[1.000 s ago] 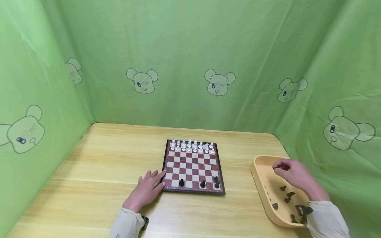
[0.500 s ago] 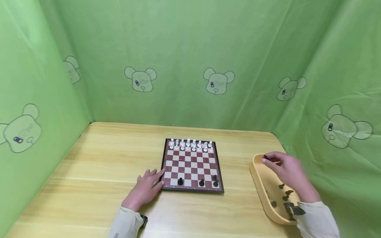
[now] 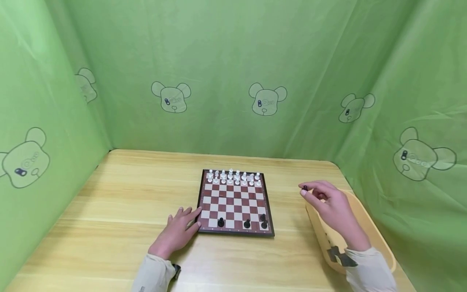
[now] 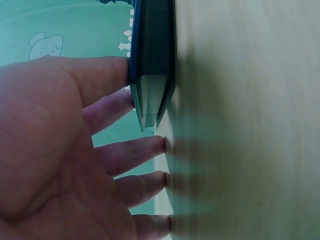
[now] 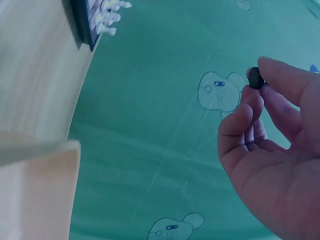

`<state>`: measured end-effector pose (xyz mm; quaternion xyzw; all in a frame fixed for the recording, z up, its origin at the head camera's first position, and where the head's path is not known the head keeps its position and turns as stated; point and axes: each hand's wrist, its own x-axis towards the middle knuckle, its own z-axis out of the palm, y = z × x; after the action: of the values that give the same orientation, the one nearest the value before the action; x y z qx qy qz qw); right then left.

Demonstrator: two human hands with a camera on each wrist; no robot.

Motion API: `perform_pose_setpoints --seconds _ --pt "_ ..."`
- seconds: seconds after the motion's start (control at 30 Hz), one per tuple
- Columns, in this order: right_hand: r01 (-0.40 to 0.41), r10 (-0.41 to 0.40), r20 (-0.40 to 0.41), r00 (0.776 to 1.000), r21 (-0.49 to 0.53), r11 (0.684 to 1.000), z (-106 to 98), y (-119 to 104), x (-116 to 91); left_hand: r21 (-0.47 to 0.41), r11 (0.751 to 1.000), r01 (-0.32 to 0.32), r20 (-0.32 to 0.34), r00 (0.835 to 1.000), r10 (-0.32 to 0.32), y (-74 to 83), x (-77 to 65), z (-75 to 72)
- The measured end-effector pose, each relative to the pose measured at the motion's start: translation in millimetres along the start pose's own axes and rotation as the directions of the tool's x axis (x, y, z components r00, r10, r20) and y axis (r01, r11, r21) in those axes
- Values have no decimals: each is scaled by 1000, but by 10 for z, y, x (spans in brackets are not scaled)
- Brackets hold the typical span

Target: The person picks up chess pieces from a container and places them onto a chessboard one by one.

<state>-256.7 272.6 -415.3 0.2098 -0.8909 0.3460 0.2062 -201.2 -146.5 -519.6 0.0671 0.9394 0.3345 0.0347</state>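
Note:
A chessboard [image 3: 233, 202] lies on the wooden table, with white chess pieces [image 3: 230, 178] in two rows along its far side. Several black chess pieces [image 3: 247, 224] stand along its near side. My left hand [image 3: 176, 233] rests at the board's near left corner; its thumb and index finger touch the edge, and in the left wrist view the other fingertips [image 4: 159, 145] reach the table. Between thumb and finger, my right hand [image 3: 333, 205] pinches a small black chess piece [image 5: 256, 78], held in the air right of the board. Its exact kind is hidden by the fingers.
An orange tray [image 3: 383, 243] stands on the table at the right, partly under the right forearm, which hides much of its inside. Green cloth walls [image 3: 219, 121] with bear drawings close off the back and both sides of the wooden table [image 3: 146, 178].
My right hand has lifted from over the tray and moved left towards the board with the black chess piece. The left hand stays at the board's corner.

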Motion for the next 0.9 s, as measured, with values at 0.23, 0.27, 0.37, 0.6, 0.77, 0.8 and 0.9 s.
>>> perform_pose_setpoints --seconds 0.23,0.27,0.37,0.6,0.77,0.8,0.9 --pt "56 -49 -88 995 78 995 75 -164 54 -2 1000 3 0 1000 -3 5 2 5" --pt "68 -59 -102 993 87 994 86 -185 60 -2 1000 3 1 1000 -3 6 2 5" --pt "112 -95 -151 984 106 988 111 -250 71 -3 1000 4 0 1000 -4 4 3 8" --pt "219 -190 -207 960 124 968 176 -423 106 -1 1000 7 0 1000 -7 -1 3 6" --pt "281 -259 -168 951 124 952 325 -516 114 -1 1000 5 -3 1000 -5 -1 2 2" --pt "294 -272 -162 948 128 947 365 -527 113 -2 1000 4 -3 1000 -4 0 2 1" --pt "325 -304 -154 940 134 936 484 -546 107 -4 1000 0 -5 1000 0 5 3 2"
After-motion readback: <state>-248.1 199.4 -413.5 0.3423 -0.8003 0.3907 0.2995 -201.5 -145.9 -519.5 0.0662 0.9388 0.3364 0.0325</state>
